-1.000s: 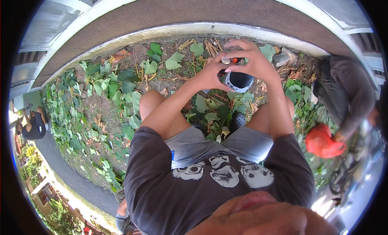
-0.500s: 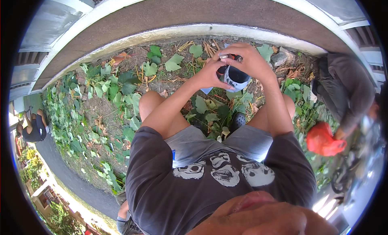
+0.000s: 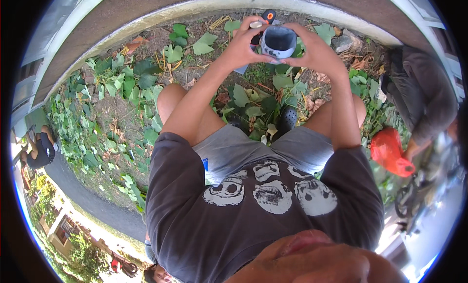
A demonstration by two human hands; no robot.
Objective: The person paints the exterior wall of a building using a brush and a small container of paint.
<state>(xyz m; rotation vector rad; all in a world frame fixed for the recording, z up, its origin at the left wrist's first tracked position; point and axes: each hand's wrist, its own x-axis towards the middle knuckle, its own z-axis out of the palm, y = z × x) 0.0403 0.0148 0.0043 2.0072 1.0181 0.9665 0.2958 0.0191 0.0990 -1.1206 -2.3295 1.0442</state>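
- At the far left of my feed, lobed green leaves (image 3: 108, 78), some curled, lie on dry soil.
- Nearer the middle, a flat bluish piece (image 3: 240, 69) shows just under the left hand (image 3: 243, 45); I cannot tell what it is.
- My left hand curls round the left side of the blue-grey container (image 3: 278, 52), thumb along its lower rim, fingers beside a black handle (image 3: 269, 15) with an orange ring at its end.
- The container sits between both hands, right of the left palm and left of the right, about equally near each; its round, dark mouth faces my camera, so its long axis runs roughly along my view. Its wall looks smooth, with dark marks.
- My right hand (image 3: 318, 51) arches in a C, fingertips and thumb pinching the container's right side.
- Further right lies a rough grey stone (image 3: 347, 41); beyond, another person's hand (image 3: 413, 149) holds a crinkled red plastic bag (image 3: 387, 152).
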